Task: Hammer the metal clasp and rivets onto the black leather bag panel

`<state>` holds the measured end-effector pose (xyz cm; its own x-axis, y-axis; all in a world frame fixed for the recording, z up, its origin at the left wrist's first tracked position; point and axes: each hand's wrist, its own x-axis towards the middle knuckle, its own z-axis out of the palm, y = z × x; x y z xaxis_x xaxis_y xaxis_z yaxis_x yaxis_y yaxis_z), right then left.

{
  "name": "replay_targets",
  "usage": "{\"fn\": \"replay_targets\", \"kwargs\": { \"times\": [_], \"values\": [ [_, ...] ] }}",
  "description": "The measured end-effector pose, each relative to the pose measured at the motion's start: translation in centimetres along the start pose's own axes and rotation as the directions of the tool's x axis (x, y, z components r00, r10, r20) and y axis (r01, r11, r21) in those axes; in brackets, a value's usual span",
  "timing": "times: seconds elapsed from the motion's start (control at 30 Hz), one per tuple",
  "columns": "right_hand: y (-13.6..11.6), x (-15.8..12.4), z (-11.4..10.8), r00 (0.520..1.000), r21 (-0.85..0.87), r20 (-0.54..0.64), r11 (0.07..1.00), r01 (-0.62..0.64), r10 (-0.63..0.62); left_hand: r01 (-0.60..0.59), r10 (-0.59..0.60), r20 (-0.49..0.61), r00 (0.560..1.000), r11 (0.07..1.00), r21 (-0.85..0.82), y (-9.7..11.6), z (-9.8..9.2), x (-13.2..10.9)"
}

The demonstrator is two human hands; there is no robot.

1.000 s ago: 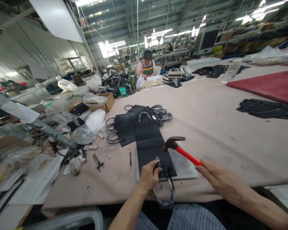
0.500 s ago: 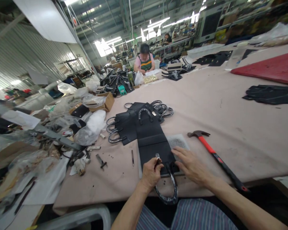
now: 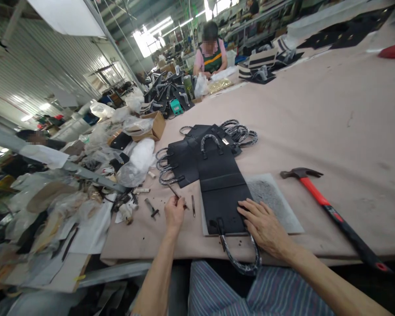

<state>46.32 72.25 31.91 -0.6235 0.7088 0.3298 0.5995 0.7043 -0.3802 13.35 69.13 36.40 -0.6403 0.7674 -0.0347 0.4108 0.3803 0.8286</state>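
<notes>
My left hand (image 3: 174, 211) is closed on a thin metal tool (image 3: 174, 190) above the tablecloth, left of the black leather panel (image 3: 226, 202). A slim metal punch (image 3: 193, 206) lies between that hand and the panel. My right hand (image 3: 263, 223) rests with fingers spread on the panel's right edge, by a plastic-wrapped handle (image 3: 239, 264) that hangs towards the table's front edge. Under the panel is a pale slab (image 3: 278, 206), its right part showing. A hammer (image 3: 329, 208) with a red and black grip lies to the right.
More black panels with wrapped handles (image 3: 182, 162) lie behind. At the left are a T-shaped tool (image 3: 152, 209), white rolls, plastic bags (image 3: 141, 158) and an open cardboard box (image 3: 156, 125). A person (image 3: 211, 55) works at the table's far side.
My left hand has moved left, off the black panel, with a thin tool in it. My right hand stays on the panel's edge. The camera view has tilted downwards.
</notes>
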Motion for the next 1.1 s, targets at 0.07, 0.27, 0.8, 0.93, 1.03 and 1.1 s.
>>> {"fn": "replay_targets", "kwargs": {
  "times": [0.07, 0.27, 0.8, 0.93, 1.03, 1.1],
  "values": [
    [-0.2, 0.1, 0.0, 1.0, 0.005, -0.001, 1.0, -0.001, 0.001, -0.042, 0.039, 0.017, 0.999, 0.911, 0.409, -0.7, -2.2, 0.5],
    [-0.2, 0.1, -0.1, 1.0, 0.026, 0.013, 1.0, -0.01, 0.01, -0.178, 0.177, 0.087, 0.98, 0.599, 0.781, 0.6, -1.7, -0.2],
    [-0.6, 0.3, -0.5, 0.998, 0.04, 0.039, 0.998, -0.045, 0.043, -0.077, -0.108, 0.383, 0.917, 0.897, 0.436, 2.7, 2.6, 2.3],
    [-0.7, 0.4, -0.6, 0.997, 0.049, 0.054, 0.997, -0.057, 0.055, 0.059, 0.002, 0.367, 0.93, 0.986, -0.155, 3.8, 2.8, -0.7],
    [-0.7, 0.3, -0.5, 0.997, 0.051, 0.059, 0.997, -0.061, 0.058, 0.132, 0.058, 0.328, 0.943, 0.84, -0.526, 4.8, 4.1, -3.6],
    [-0.6, 0.3, -0.4, 0.997, 0.052, 0.06, 0.997, -0.059, 0.056, 0.169, 0.075, 0.361, 0.929, 0.785, -0.597, 5.1, 5.4, -5.4]
  ]
}}
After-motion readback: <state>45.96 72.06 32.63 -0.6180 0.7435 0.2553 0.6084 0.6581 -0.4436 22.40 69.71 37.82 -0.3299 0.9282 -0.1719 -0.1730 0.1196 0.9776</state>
